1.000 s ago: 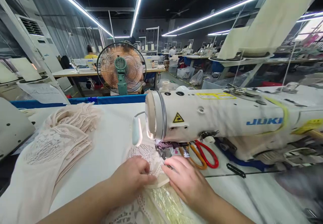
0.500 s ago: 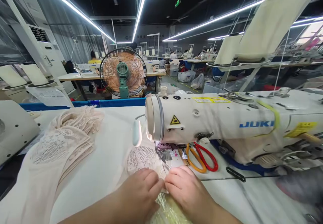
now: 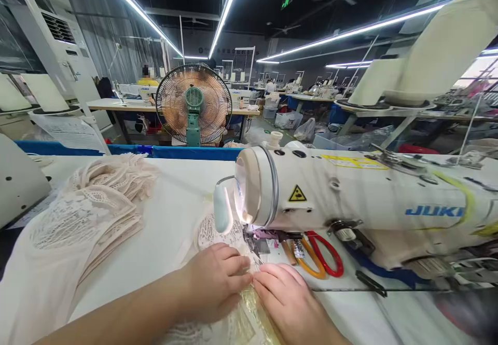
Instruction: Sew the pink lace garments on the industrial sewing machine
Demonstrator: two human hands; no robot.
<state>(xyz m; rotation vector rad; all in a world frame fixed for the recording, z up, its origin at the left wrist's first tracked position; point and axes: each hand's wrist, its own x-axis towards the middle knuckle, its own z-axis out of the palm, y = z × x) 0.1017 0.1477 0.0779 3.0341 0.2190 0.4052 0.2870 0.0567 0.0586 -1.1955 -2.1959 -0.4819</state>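
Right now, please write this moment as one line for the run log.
left hand: on lace piece | right hand: on same lace, before presser foot | scissors: under sewing machine | lace stack: left on table

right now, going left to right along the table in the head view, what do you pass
stack of lace pieces -> left hand -> right hand -> scissors with orange and red handles -> blue JUKI lettering on the sewing machine arm
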